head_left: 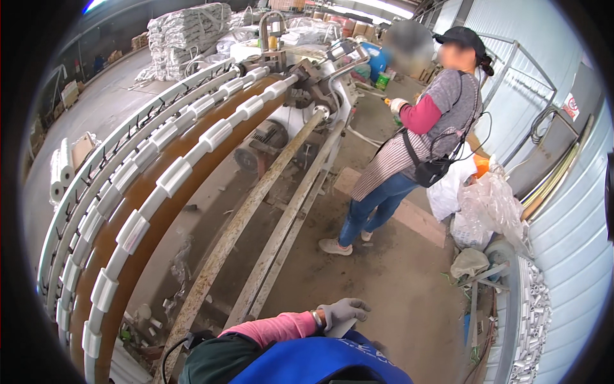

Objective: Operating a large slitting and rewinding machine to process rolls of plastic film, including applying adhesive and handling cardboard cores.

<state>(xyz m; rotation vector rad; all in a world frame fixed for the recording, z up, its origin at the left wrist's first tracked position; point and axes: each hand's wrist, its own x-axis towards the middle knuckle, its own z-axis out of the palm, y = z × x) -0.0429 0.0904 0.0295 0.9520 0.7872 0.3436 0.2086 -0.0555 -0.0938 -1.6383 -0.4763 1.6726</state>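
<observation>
Many smooth white sleeves (pixel 174 177) are sitting along a curved pole (pixel 152 203) by the brown board's (pixel 171 208) edge; how many are left, I can't tell. Beyond the hard metal rails' (pixel 272 249) near end, the gray-gloved left hand (pixel 345 312) is curling over a pale flat piece (pixel 340 328); I can't tell if it's gripping. The right hand isn't showing clearly.

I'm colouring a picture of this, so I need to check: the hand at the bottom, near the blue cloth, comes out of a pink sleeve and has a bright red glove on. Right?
Not quite: the left hand wears a grey glove, not a red one, as the head view shows. The sleeve is pink, near the blue cloth.
</observation>
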